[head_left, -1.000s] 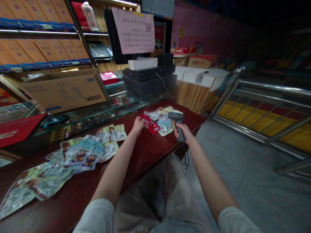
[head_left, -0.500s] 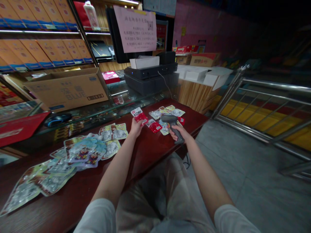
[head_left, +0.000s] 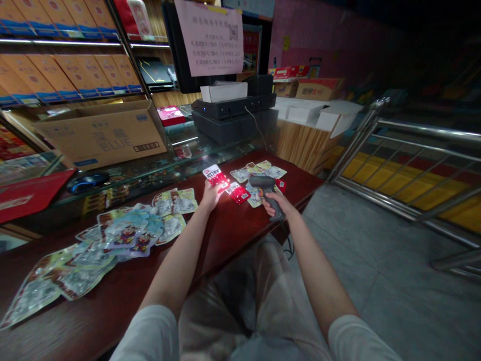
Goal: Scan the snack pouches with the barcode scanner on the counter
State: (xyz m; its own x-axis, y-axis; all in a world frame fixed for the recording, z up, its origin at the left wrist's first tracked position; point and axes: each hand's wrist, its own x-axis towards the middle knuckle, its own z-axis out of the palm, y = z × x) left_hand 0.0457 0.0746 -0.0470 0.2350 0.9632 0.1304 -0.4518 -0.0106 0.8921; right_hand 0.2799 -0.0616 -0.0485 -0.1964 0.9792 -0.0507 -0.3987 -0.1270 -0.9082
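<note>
My left hand (head_left: 211,195) grips a small red and white snack packet (head_left: 215,176) just above the table; a bright light falls on the packet and my fingers. In my right hand (head_left: 278,205) is a dark grey barcode scanner (head_left: 264,183), its head pointing left toward that packet. Another red packet (head_left: 238,192) lies on the table between my hands. Beyond the scanner lie several pale green and clear packets (head_left: 259,170), partly covered by it. Left of my left arm spreads a heap of similar packets, with blue and purple packets (head_left: 135,231) on top.
Behind the dark red table (head_left: 225,235) runs a glass counter with a cardboard box (head_left: 105,134), a computer mouse (head_left: 89,181) and a black cash drawer (head_left: 233,125) below a monitor bearing a paper sign (head_left: 212,42). A metal railing (head_left: 413,170) stands at the right.
The scanner's light now shines on the red packet in my left hand, which was unlit before. Both hands stay nearly in place; the view has shifted slightly.
</note>
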